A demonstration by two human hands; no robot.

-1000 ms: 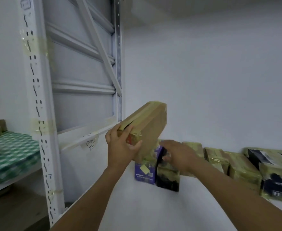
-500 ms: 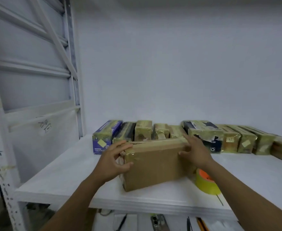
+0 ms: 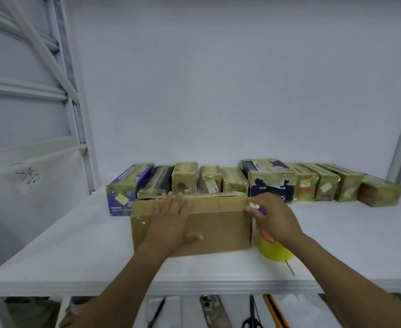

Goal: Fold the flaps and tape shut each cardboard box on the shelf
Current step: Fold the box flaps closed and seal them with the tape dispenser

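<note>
the plain brown cardboard box (image 3: 218, 226) stands on the white shelf (image 3: 76, 256), left hand (image 3: 171, 221) flat and relaxed on its front, right hand (image 3: 275, 218) at its top-right corner, grasp unclear; sealing likely needs the yellow tape roll (image 3: 275, 252) just right of it.

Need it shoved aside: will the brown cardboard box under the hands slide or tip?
The brown cardboard box looks stiff: flat, uncreased faces. It stands on a narrow side, so a high push may tip it toward the taped boxes behind. Low pushes should slide on the smooth white shelf.
</note>
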